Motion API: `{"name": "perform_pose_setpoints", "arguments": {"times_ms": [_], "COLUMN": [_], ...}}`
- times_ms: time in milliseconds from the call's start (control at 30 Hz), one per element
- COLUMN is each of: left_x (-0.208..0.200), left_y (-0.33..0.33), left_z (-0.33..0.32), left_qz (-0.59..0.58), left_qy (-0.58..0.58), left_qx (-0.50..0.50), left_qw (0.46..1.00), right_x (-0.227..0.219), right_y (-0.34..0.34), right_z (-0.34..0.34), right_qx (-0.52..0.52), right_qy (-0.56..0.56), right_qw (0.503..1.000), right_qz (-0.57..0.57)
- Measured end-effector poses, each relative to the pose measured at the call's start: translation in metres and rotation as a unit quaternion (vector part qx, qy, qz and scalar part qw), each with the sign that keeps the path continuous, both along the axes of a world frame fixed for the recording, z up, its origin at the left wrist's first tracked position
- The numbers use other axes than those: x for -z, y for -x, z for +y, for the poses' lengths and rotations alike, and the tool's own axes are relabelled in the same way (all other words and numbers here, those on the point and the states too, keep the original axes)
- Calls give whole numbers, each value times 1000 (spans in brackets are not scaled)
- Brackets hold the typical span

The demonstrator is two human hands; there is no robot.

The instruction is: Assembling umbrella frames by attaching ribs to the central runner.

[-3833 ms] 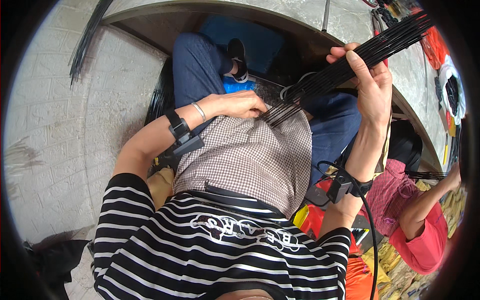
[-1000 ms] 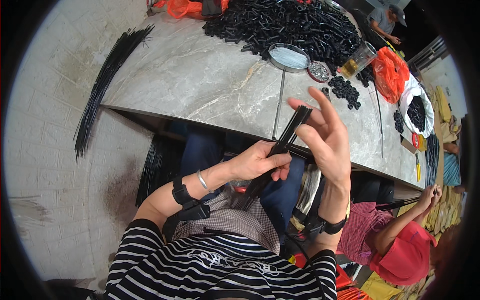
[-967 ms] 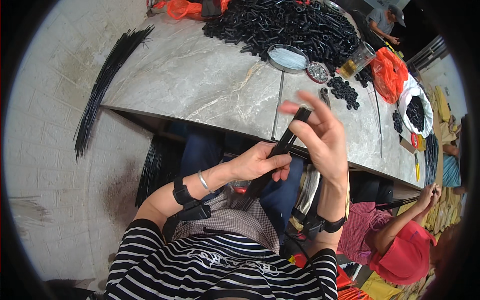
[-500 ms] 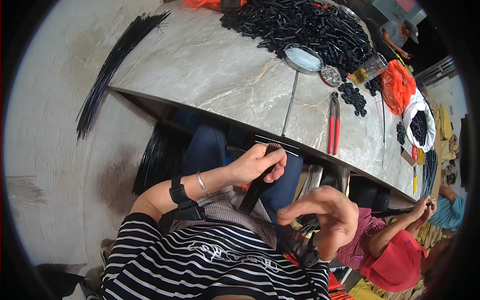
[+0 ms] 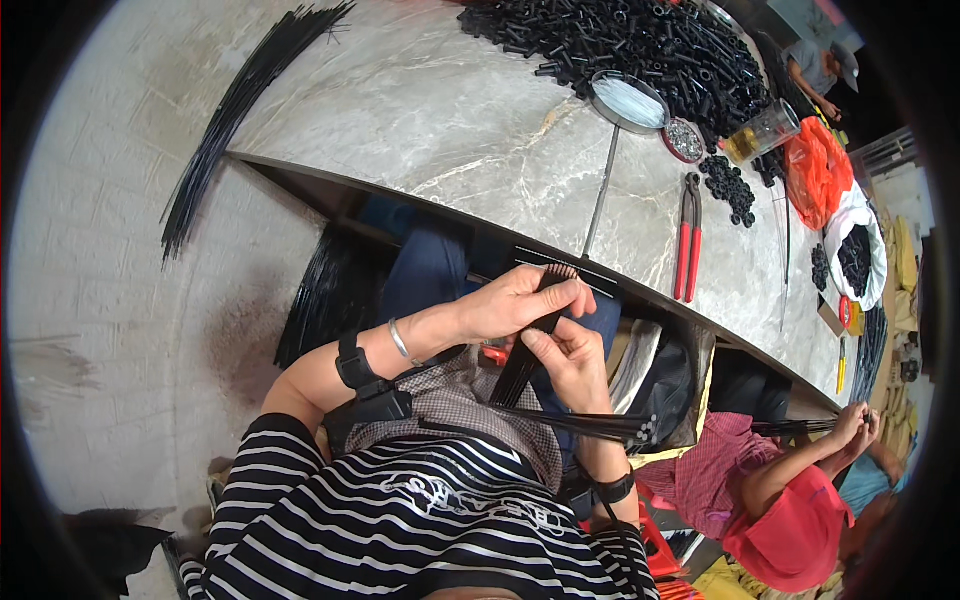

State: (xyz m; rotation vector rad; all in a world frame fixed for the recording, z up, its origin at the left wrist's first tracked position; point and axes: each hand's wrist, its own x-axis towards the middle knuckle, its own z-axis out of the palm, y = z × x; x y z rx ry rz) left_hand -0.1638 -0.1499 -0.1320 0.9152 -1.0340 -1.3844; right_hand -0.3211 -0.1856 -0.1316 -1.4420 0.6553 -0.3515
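Rods (image 5: 519, 372), thin and black, slant bundled above the checked apron (image 5: 452, 402) beside the grey surface (image 5: 450, 120), clasped near their tops by the fingers of the left hand (image 5: 512, 305), while the right hand (image 5: 578, 370) curls alongside, its grip unclear.

right fingers (image 5: 546, 350) raised, now at black rods (image 5: 518, 372)

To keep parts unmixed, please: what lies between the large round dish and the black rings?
A small red-rimmed dish of silvery bits, in the head view.
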Motion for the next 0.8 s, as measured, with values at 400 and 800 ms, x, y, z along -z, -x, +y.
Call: {"name": "perform_pose_setpoints", "arguments": {"times_ms": [400,800], "left_x": [-2,-4], "left_y": [-12,-13], "left_z": [28,29], "left_qz": [-60,-77], "left_qy": [-46,-44], "left_qx": [-115,-139], "left_qw": [990,986], "right_x": [23,15], "right_y": [5,2], "right_z": [-1,-1], "right_qx": [54,57], "right_qy": [-77,-66], "right_qw": [994,995], "right_qz": [-58,-39]}}
